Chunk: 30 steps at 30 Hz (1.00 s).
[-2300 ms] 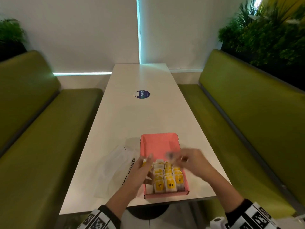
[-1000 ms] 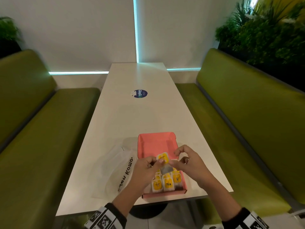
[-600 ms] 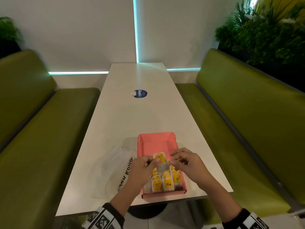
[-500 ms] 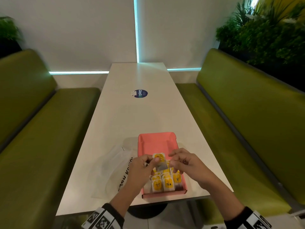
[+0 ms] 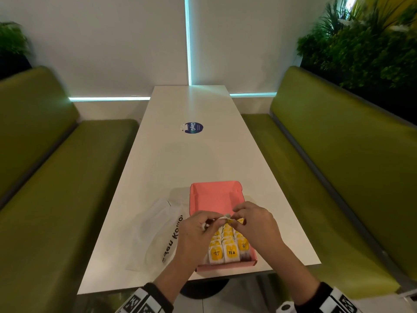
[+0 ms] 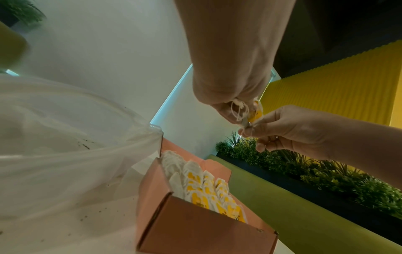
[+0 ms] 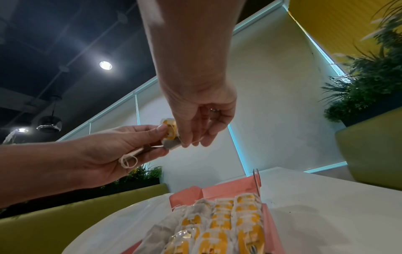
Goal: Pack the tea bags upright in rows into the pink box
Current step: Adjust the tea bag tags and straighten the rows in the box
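The pink box lies open at the table's near edge, its near half filled with rows of upright tea bags with yellow tags. Above those rows both hands hold one more tea bag. My left hand pinches the bag and keeps its looped white string against the palm. My right hand pinches the bag's other side and the string. The far half of the pink box shows bare bottom.
A crumpled clear plastic bag with dark print lies left of the box. A round blue sticker sits mid-table. Green benches flank both sides; plants stand behind the right one.
Both hands lifted one tea bag out above the packed rows, then lowered it a little and turned it edge-on while working its string. The box has not moved.
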Motion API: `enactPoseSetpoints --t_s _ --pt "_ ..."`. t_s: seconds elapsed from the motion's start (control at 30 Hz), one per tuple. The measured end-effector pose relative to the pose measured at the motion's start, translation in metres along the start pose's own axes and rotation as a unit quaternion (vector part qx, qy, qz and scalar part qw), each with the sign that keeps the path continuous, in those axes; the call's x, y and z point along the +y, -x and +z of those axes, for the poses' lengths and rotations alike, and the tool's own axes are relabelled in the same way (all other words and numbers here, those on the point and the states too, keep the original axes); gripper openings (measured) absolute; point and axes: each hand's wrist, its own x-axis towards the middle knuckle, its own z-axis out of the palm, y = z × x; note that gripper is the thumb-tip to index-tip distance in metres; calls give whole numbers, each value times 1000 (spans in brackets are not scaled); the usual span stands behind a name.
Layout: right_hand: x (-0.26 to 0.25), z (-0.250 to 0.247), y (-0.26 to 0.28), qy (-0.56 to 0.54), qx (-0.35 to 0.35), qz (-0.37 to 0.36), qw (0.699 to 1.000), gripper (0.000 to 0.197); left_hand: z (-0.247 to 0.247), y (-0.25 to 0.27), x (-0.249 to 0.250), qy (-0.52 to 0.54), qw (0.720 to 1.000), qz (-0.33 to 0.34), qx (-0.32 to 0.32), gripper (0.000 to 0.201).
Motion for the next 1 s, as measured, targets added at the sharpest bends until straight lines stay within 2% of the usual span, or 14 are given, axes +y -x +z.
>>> enactPoseSetpoints --t_s 0.07,0.17,0.27,0.33,0.43,0.53,0.63,0.77,0.87,0.93,1.0 --pt "0 0 0 -4 5 -6 1000 28 -1 0 -2 16 1000 5 -5 8" --pt "0 -1 -1 -36 -3 -12 999 27 -2 -1 -3 47 999 0 -11 19" --pt "2 -2 -2 -85 -10 -31 996 25 -5 -3 2 74 997 -18 -31 6" --pt "4 -2 -1 -135 -21 -35 990 21 -7 -2 4 95 994 -42 -45 10" --pt "5 -2 2 -189 -55 -9 980 5 -7 -3 6 136 986 -91 -42 5" --pt "5 -2 5 -247 -115 27 962 10 -4 -3 6 155 980 -127 -5 9" --pt "5 -3 8 -243 -175 32 954 10 -2 -2 5 150 976 -155 9 12" --pt "8 -8 7 -266 -136 45 953 6 -1 -1 2 128 977 -168 2 11" --pt "10 -13 4 -333 -133 34 933 30 1 -2 1 109 979 -172 -12 11" --pt "8 -12 3 -297 -145 11 944 35 3 -2 4 111 979 -165 -40 12" --pt "6 -7 2 -243 -134 -4 961 23 7 -1 7 96 981 -153 -70 12"
